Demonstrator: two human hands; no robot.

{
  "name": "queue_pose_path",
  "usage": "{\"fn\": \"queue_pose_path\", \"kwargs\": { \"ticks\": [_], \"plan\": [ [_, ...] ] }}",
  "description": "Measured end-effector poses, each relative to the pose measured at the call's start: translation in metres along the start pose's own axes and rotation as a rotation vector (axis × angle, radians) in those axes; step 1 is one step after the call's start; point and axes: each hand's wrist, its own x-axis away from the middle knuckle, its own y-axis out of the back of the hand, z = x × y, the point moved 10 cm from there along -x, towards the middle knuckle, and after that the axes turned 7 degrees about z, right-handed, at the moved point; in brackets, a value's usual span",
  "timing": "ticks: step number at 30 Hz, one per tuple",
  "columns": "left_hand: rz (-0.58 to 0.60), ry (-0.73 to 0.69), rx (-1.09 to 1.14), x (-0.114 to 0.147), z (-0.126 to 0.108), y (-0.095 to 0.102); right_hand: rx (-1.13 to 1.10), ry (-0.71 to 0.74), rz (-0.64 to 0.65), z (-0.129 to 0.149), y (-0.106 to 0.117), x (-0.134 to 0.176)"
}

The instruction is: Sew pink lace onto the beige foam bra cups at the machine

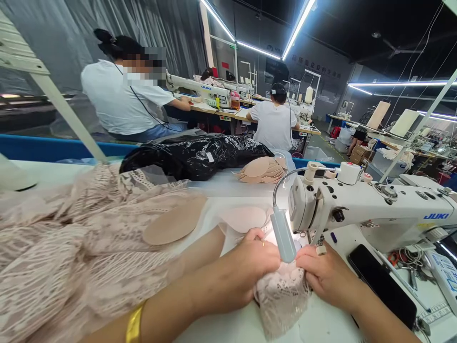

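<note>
A piece of pale pink lace fabric (283, 297) lies under the head of a white JUKI sewing machine (374, 205) and hangs down toward me. My left hand (246, 267) is closed on its left side, with the fingers near the lamp. On the other side, my right hand (326, 274) pinches the lace's edge with bent fingers. A grey lamp on a bendy neck (283, 236) shines on the spot between both hands and hides part of it. The needle and presser foot are mostly hidden.
Heaped lace (64, 252) covers the left of the table, with a beige oval pad (174, 221) on it. A pad stack (260, 170) and black plastic bag (200, 155) lie behind. A black phone (382, 286) rests at right. Two people in white shirts sit beyond.
</note>
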Motion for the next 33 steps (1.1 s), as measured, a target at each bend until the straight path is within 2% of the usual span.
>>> {"fn": "queue_pose_path", "kwargs": {
  "ticks": [3,7,11,17,22,27,29,31,33],
  "plan": [
    [0.052,-0.029,0.058,-0.003,0.003,-0.006,-0.033,-0.044,-0.022,-0.004,0.003,-0.002],
    [0.047,-0.019,0.098,-0.006,0.009,-0.005,-0.032,-0.072,-0.027,-0.005,0.007,-0.006],
    [0.049,-0.014,0.106,-0.008,0.013,-0.006,-0.122,-0.157,-0.077,-0.016,0.012,-0.006],
    [0.053,-0.016,0.075,-0.008,0.008,-0.005,-0.158,-0.15,-0.094,-0.02,0.01,-0.007],
    [0.085,-0.002,0.025,-0.004,0.002,-0.005,-0.137,-0.207,-0.099,-0.024,0.011,-0.006],
    [0.076,0.027,0.018,-0.002,0.005,-0.011,-0.105,-0.142,-0.084,-0.014,0.009,-0.003],
    [0.068,0.007,0.04,0.001,0.0,-0.008,-0.059,-0.11,-0.057,-0.009,0.003,-0.002],
    [0.108,-0.029,0.103,0.005,-0.009,-0.004,-0.04,-0.073,-0.014,-0.004,-0.005,-0.001],
    [0.121,0.005,0.22,0.009,-0.008,0.005,-0.046,-0.038,0.015,0.003,-0.01,-0.002]
  ]
}}
